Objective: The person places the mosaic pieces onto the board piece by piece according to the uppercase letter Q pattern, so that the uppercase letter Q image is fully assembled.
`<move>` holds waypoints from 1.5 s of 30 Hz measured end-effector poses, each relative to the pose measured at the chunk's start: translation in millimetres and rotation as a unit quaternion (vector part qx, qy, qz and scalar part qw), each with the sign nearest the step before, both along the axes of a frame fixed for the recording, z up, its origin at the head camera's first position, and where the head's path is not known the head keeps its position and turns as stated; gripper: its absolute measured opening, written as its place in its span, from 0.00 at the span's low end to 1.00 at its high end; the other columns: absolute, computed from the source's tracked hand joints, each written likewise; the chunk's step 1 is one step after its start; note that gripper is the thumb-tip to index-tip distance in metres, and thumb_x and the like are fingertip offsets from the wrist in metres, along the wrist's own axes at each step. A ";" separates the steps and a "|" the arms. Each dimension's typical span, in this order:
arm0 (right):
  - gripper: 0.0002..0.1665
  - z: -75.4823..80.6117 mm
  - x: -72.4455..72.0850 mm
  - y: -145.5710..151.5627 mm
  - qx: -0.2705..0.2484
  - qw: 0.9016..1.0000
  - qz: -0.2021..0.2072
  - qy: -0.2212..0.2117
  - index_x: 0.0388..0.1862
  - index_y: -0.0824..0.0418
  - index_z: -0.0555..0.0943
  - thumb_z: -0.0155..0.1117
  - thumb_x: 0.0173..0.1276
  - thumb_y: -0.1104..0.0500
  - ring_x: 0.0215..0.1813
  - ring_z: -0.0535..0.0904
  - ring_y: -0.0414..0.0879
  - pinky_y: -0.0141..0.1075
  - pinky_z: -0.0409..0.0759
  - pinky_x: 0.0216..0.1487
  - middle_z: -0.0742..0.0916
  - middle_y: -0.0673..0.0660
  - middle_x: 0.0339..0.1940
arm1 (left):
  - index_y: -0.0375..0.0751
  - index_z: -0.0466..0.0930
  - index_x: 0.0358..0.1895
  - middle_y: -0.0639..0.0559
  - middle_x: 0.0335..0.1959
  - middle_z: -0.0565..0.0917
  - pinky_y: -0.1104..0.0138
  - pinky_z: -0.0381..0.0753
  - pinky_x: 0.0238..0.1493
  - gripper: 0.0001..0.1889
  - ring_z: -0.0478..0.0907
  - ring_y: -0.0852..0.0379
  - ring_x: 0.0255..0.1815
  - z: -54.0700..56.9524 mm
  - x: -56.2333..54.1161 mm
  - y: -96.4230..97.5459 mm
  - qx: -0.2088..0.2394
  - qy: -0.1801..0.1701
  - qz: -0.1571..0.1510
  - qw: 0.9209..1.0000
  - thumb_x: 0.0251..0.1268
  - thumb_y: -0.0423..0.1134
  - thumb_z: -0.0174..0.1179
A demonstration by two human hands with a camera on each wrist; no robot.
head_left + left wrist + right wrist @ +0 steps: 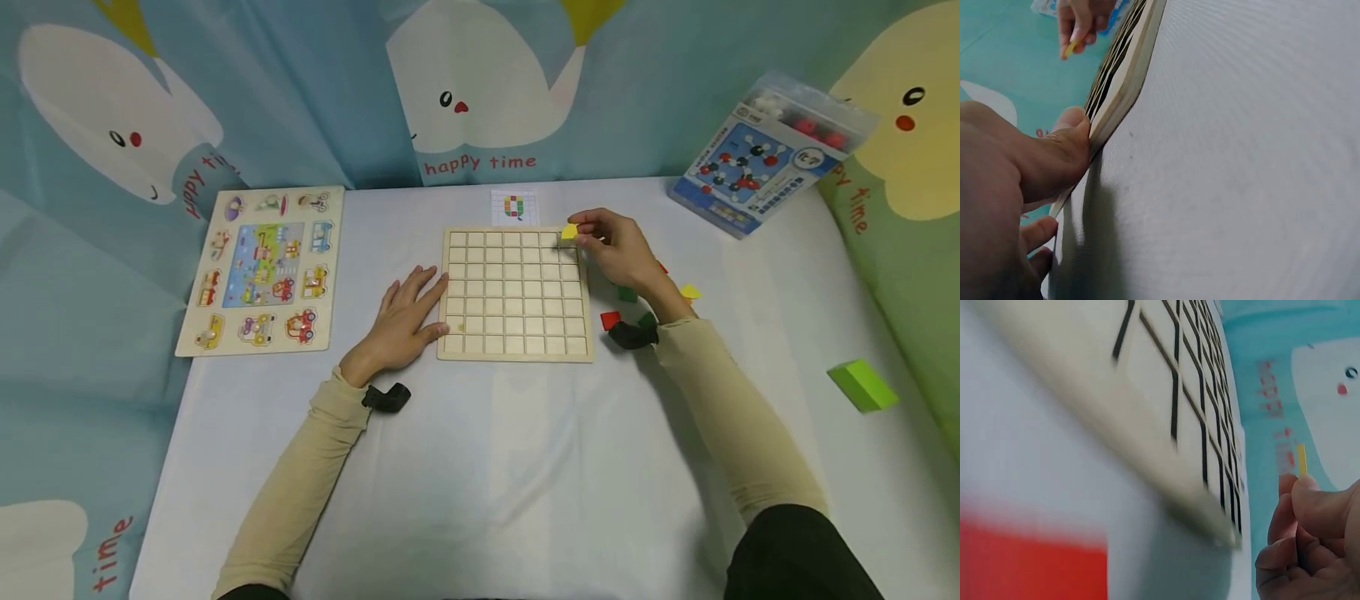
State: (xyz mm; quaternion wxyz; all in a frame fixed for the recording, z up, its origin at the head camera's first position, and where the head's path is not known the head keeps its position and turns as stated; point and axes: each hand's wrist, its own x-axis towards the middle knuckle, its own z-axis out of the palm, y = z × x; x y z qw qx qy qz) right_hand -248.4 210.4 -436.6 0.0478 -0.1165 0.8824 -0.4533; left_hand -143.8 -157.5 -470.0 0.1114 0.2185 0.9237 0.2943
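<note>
A wooden grid board (pixel 517 296) lies on the white table in front of the person. Between thumb and fingertips, the right hand (pixel 617 246) pinches a small yellow square tile (pixel 570 232) above the board's top right corner. In the right wrist view the same yellow tile (pixel 1302 459) shows edge-on, up off the board. The left hand (pixel 405 325) rests on the table with its fingers spread, thumb and index fingertip at the board's left edge. From the left wrist, its thumb (pixel 1063 147) presses against the wooden rim (pixel 1124 90).
A small card with a coloured pattern (pixel 513 207) lies behind the board. Red (pixel 611 320), green and yellow tiles are scattered beneath the right forearm. A wooden picture puzzle (pixel 262 271) is at left; a boxed molecule set (pixel 765 158) and green block (pixel 862 386) are at right.
</note>
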 end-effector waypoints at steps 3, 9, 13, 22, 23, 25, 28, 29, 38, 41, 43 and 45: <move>0.18 -2.1 -1.9 -15.6 -0.005 1.000 0.014 -0.006 0.66 0.67 0.81 0.59 0.83 0.64 0.48 0.78 0.50 0.25 0.72 0.41 0.83 0.66 0.52 | 0.40 0.49 0.87 0.38 0.89 0.46 0.41 0.30 0.86 0.41 0.35 0.40 0.90 -0.3 0.8 0.2 0.007 0.004 0.002 1.000 0.80 0.45 0.60; 0.18 -5.0 -6.3 -41.4 -0.014 0.999 0.041 -0.019 0.66 0.67 0.81 0.59 0.83 0.64 0.50 0.80 0.53 0.25 0.73 0.41 0.84 0.67 0.53 | 0.40 0.49 0.87 0.38 0.89 0.45 0.41 0.30 0.86 0.42 0.35 0.40 0.90 1.3 1.5 0.4 0.000 0.004 0.002 1.000 0.80 0.45 0.60; 0.18 -5.7 -8.5 -57.4 -0.013 0.997 0.062 -0.034 0.66 0.68 0.80 0.59 0.82 0.64 0.54 0.82 0.57 0.30 0.77 0.48 0.85 0.68 0.56 | 0.40 0.49 0.87 0.38 0.89 0.45 0.41 0.30 0.86 0.42 0.35 0.40 0.90 1.9 1.0 0.3 -0.002 0.002 0.002 1.000 0.80 0.45 0.60; 0.18 -6.8 -5.3 -83.4 0.009 0.994 0.094 -0.057 0.66 0.67 0.79 0.59 0.83 0.63 0.60 0.83 0.61 0.52 0.80 0.63 0.84 0.67 0.60 | 0.40 0.50 0.87 0.38 0.88 0.47 0.40 0.32 0.86 0.41 0.36 0.40 0.90 2.0 1.8 1.2 -0.001 0.004 0.003 1.000 0.81 0.45 0.59; 0.18 -6.5 -5.1 -85.3 0.016 0.994 0.096 -0.056 0.66 0.67 0.79 0.59 0.82 0.63 0.59 0.83 0.61 0.52 0.80 0.63 0.83 0.67 0.59 | 0.40 0.50 0.87 0.38 0.88 0.46 0.41 0.31 0.86 0.41 0.35 0.40 0.90 2.0 1.6 1.2 -0.002 0.003 0.003 1.000 0.81 0.46 0.59; 0.17 -6.5 -5.3 -88.7 0.033 0.993 0.101 -0.052 0.65 0.68 0.79 0.60 0.82 0.63 0.59 0.83 0.61 0.52 0.80 0.63 0.84 0.67 0.59 | 0.41 0.49 0.87 0.38 0.89 0.46 0.41 0.31 0.86 0.41 0.35 0.40 0.90 2.7 1.3 0.9 -0.002 0.003 0.004 1.000 0.80 0.46 0.59; 0.17 -6.6 -5.2 -92.1 0.057 0.992 0.107 -0.042 0.64 0.68 0.80 0.61 0.81 0.63 0.58 0.83 0.60 0.52 0.79 0.64 0.84 0.68 0.59 | 0.41 0.49 0.88 0.39 0.89 0.46 0.41 0.31 0.86 0.41 0.35 0.41 0.91 3.0 1.0 0.5 -0.004 0.002 0.006 1.000 0.80 0.46 0.60; 0.17 -6.9 -5.3 -92.8 0.065 0.991 0.109 -0.038 0.64 0.68 0.80 0.62 0.81 0.63 0.58 0.83 0.60 0.52 0.79 0.64 0.84 0.68 0.59 | 0.41 0.49 0.88 0.39 0.89 0.46 0.41 0.31 0.86 0.42 0.35 0.41 0.91 3.0 1.1 0.5 -0.005 0.002 0.006 1.000 0.80 0.46 0.60; 0.17 -9.7 -5.0 -95.5 0.118 0.986 0.113 -0.013 0.63 0.65 0.82 0.64 0.79 0.61 0.55 0.81 0.59 0.52 0.79 0.60 0.83 0.66 0.57 | 0.41 0.48 0.88 0.40 0.89 0.45 0.42 0.31 0.86 0.42 0.35 0.42 0.91 0.4 0.3 0.0 -0.010 0.002 0.007 1.000 0.81 0.46 0.59; 0.19 -9.0 -4.4 -94.7 0.110 0.987 0.114 -0.009 0.63 0.65 0.83 0.67 0.77 0.61 0.53 0.80 0.58 0.52 0.78 0.57 0.83 0.66 0.56 | 0.41 0.49 0.88 0.39 0.89 0.46 0.42 0.31 0.86 0.41 0.35 0.42 0.91 0.5 0.3 0.0 -0.009 0.005 0.007 1.000 0.81 0.46 0.59; 0.20 -8.1 -3.8 -94.2 0.103 0.988 0.115 -0.008 0.63 0.65 0.83 0.69 0.75 0.60 0.53 0.79 0.58 0.51 0.77 0.57 0.83 0.66 0.56 | 0.40 0.49 0.88 0.39 0.89 0.46 0.42 0.31 0.86 0.41 0.35 0.42 0.91 0.7 0.6 0.0 -0.009 0.005 0.007 1.000 0.81 0.46 0.59; 0.21 -8.3 -3.7 -93.9 0.093 0.989 0.114 -0.009 0.63 0.65 0.82 0.70 0.74 0.60 0.54 0.80 0.58 0.51 0.77 0.59 0.84 0.66 0.56 | 0.40 0.49 0.87 0.39 0.89 0.46 0.42 0.31 0.86 0.41 0.35 0.42 0.91 0.7 0.9 0.2 -0.009 0.005 0.008 1.000 0.81 0.46 0.59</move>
